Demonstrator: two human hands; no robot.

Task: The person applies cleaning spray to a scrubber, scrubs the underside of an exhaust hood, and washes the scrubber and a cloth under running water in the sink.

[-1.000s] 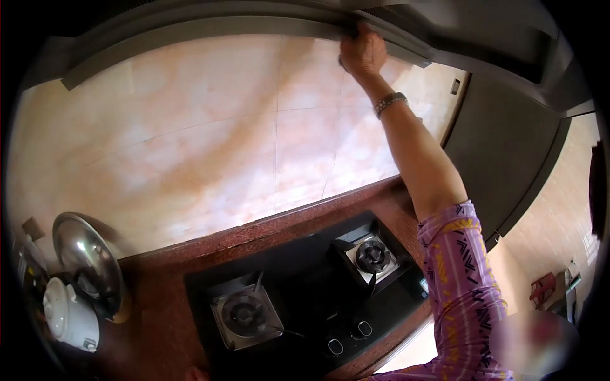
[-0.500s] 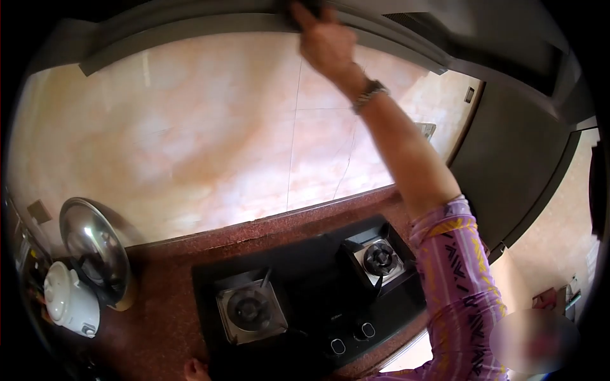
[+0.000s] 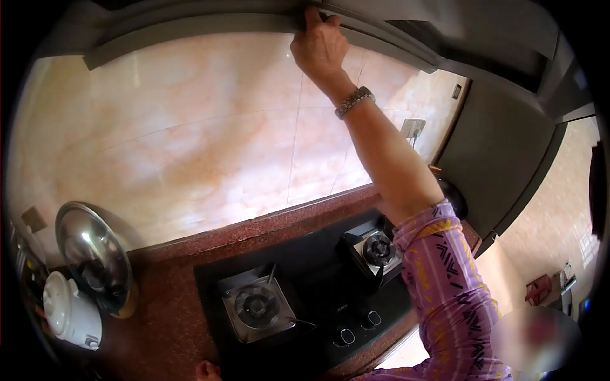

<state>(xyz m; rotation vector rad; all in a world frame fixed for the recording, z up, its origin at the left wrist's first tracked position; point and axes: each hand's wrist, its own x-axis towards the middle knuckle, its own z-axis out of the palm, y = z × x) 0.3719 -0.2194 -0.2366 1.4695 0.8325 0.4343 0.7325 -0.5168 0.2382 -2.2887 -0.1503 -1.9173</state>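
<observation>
Raised at the top, my right hand (image 3: 319, 47) has its fingers bent against the underside of the grey range hood (image 3: 190, 26). Something dark sits under the fingertips, too hidden to make out. A metal watch band is on that wrist, and the sleeve is purple patterned. My left hand (image 3: 208, 371) shows only a small part at the bottom edge, by the red-brown countertop (image 3: 155, 311) and the black gas stove (image 3: 311, 273); its fingers are mostly out of frame.
A steel lid (image 3: 95, 254) leans against the marbled wall (image 3: 190, 140) at the left, with a white rice cooker (image 3: 73, 314) in front. A wall socket (image 3: 412, 129) is behind my right arm. A dark pan (image 3: 452, 198) sits at the stove's far right, beside a grey cabinet (image 3: 502, 152).
My right hand has moved left along the hood, mostly in the first half second. More of the socket and the dark pan shows. My left hand still shows only at the bottom edge.
</observation>
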